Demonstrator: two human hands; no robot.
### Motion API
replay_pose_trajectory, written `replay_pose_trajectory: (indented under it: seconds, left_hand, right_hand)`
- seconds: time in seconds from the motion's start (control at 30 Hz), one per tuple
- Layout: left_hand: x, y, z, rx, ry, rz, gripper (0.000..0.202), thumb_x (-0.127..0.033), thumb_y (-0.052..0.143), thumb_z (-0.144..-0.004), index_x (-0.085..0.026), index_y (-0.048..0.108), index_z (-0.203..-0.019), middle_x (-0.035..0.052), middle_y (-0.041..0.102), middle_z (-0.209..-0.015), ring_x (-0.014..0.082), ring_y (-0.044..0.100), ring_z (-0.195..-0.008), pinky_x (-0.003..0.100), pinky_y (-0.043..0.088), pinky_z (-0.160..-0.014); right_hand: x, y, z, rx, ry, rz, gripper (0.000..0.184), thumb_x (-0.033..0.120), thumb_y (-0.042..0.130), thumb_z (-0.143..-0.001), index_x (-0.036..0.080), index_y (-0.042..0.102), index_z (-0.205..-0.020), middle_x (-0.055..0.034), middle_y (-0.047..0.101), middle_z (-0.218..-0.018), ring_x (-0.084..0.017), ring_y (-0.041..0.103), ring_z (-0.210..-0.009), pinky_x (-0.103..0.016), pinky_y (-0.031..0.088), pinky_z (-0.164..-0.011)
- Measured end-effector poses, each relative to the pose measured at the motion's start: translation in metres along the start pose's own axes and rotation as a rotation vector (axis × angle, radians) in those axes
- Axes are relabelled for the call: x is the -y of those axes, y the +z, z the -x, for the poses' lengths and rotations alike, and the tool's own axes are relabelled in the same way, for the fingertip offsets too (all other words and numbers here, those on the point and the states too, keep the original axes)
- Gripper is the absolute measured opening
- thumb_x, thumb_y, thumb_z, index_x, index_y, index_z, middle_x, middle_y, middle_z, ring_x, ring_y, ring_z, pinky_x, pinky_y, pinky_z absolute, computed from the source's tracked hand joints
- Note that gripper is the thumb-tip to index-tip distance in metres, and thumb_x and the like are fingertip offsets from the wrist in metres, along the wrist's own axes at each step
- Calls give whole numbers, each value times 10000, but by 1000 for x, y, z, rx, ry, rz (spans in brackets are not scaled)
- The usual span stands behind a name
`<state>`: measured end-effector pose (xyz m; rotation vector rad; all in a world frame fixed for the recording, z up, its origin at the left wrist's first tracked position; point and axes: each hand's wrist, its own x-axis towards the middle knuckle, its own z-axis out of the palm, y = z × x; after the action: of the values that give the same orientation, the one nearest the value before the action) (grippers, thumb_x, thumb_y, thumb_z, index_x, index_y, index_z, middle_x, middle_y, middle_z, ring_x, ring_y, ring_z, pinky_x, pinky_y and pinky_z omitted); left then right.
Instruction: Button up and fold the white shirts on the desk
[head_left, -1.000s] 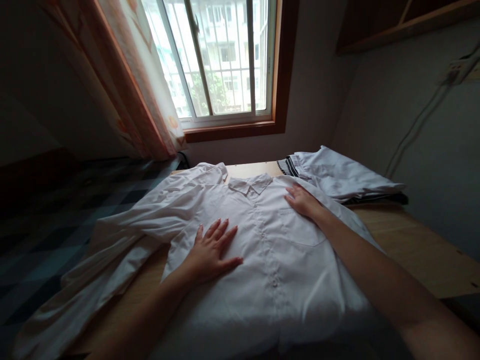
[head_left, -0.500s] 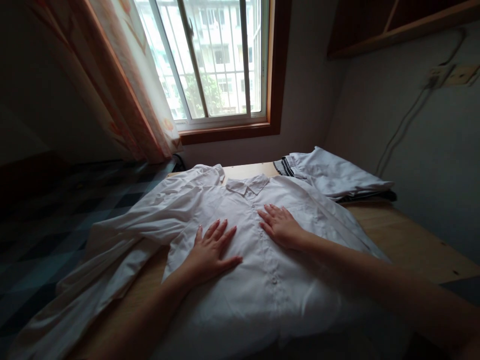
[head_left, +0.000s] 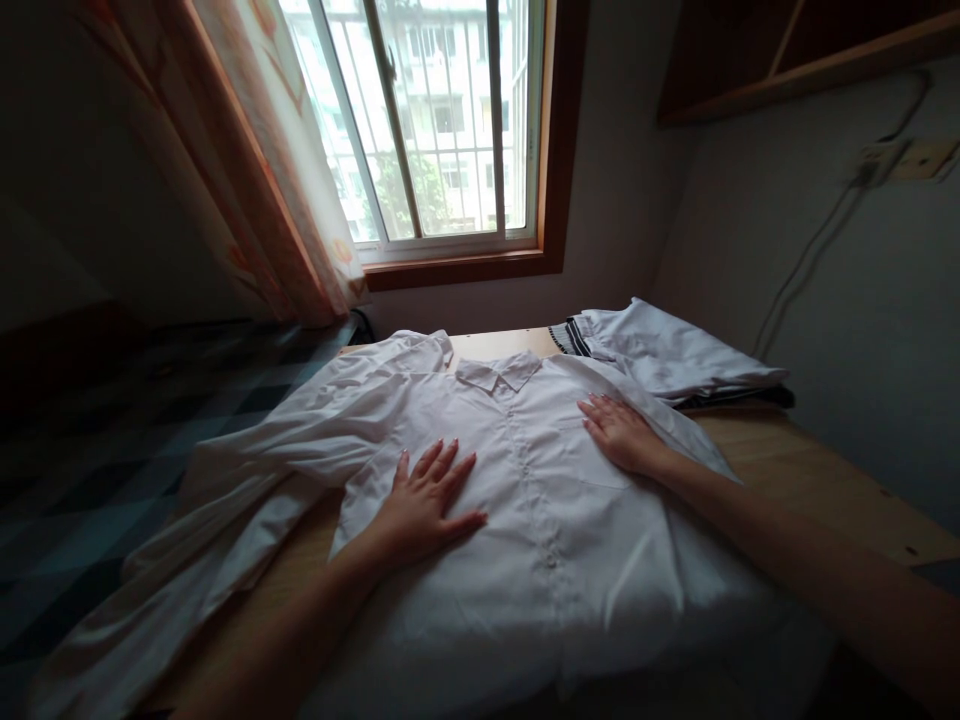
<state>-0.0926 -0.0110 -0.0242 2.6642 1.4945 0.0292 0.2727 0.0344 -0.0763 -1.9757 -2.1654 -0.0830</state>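
Observation:
A white button-up shirt (head_left: 495, 560) lies spread front side up on a wooden table, its collar (head_left: 499, 372) toward the window. Its sleeve on the left (head_left: 225, 520) trails off over the table's side. My left hand (head_left: 427, 495) rests flat on the shirt's left front, fingers spread. On the right front, near the chest, my right hand (head_left: 619, 430) lies flat with its fingers stretched out. Neither hand grips the cloth. The shirt's lower end fades into shadow.
Folded white clothing with a striped trim (head_left: 667, 350) sits at the table's back right. A bed with a checked cover (head_left: 82, 480) stands on the left. Behind are a barred window (head_left: 427, 130) and an orange curtain (head_left: 255, 170). The wooden table top (head_left: 810, 470) shows at right.
My right hand has slid right across the shirt, from beside the button line toward the outer chest. Folds there have shifted. My left hand stays in place.

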Motion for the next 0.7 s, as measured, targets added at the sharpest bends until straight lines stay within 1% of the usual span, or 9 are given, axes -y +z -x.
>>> replay_pose_trajectory:
  seconds: [0.1, 0.17, 0.27, 0.33, 0.4, 0.47, 0.53, 0.6, 0.7]
  left_hand:
    - [1, 3, 1, -7, 7, 7, 826, -764, 482, -843, -328, 368, -1535, 99, 296, -1621, 358, 232, -1506, 646, 112, -1187]
    - [2, 7, 0, -39, 15, 13, 789, -741, 488, -855, -329, 397, -1523, 98, 321, -1614, 352, 255, -1499, 634, 116, -1191]
    - [5, 10, -3, -102, 17, 26, 656, -659, 493, -898, -334, 487, -1467, 79, 410, -1576, 328, 325, -1471, 606, 158, -1198]
    - [9, 7, -5, -191, 0, 8, 550, -569, 504, -920, -321, 556, -1408, 70, 472, -1537, 312, 369, -1446, 578, 199, -1200]
    - [19, -3, -4, -335, -65, -39, 467, -455, 503, -931, -300, 590, -1364, 71, 510, -1504, 296, 390, -1431, 540, 228, -1204]
    - [35, -19, 0, -497, -194, -101, 453, -339, 487, -923, -287, 577, -1363, 76, 508, -1498, 294, 384, -1430, 516, 239, -1205]
    - [59, -36, 10, -606, -358, -185, 505, -247, 478, -892, -260, 537, -1394, 87, 469, -1521, 313, 349, -1443, 522, 231, -1201]
    - [86, -54, 22, -585, -488, -309, 543, -181, 471, -858, -182, 522, -1399, 128, 434, -1535, 338, 316, -1447, 536, 228, -1189]
    - [123, -75, 39, -398, -624, -465, 488, -178, 451, -856, -123, 573, -1325, 175, 507, -1458, 351, 376, -1387, 539, 298, -1128]
  right_hand:
    - [18, -9, 0, 12, 0, -20, 525, 316, 381, -989, 164, 474, -1483, -132, 413, -1561, -274, 360, -1450, -452, 266, -1194]
    - [41, -16, 1, 2, -78, -65, 538, 339, 427, -977, 185, 464, -1491, -127, 392, -1574, -279, 320, -1469, -477, 241, -1199]
    - [80, -20, 2, 20, -237, -137, 547, 433, 447, -984, 226, 468, -1489, -110, 389, -1578, -275, 295, -1480, -502, 214, -1199]
    - [100, -19, 2, 53, -285, -177, 531, 453, 421, -1000, 238, 477, -1483, -103, 386, -1581, -268, 300, -1478, -511, 208, -1198]
    - [110, -17, 2, 81, -293, -213, 518, 442, 395, -1015, 233, 478, -1482, -99, 383, -1583, -258, 307, -1476, -513, 200, -1200]
    - [111, -14, 1, 95, -296, -237, 515, 434, 390, -1018, 223, 483, -1479, -99, 383, -1582, -250, 318, -1472, -505, 199, -1203]
    - [107, -13, 1, 96, -311, -247, 518, 440, 400, -1014, 222, 490, -1475, -97, 388, -1580, -245, 323, -1470, -490, 203, -1204]
    - [104, -12, 0, 93, -318, -247, 513, 440, 405, -1011, 227, 500, -1468, -95, 393, -1577, -245, 326, -1469, -486, 206, -1204]
    - [103, -12, 0, 92, -307, -244, 512, 437, 412, -1007, 229, 503, -1466, -96, 395, -1575, -252, 333, -1465, -496, 214, -1200]
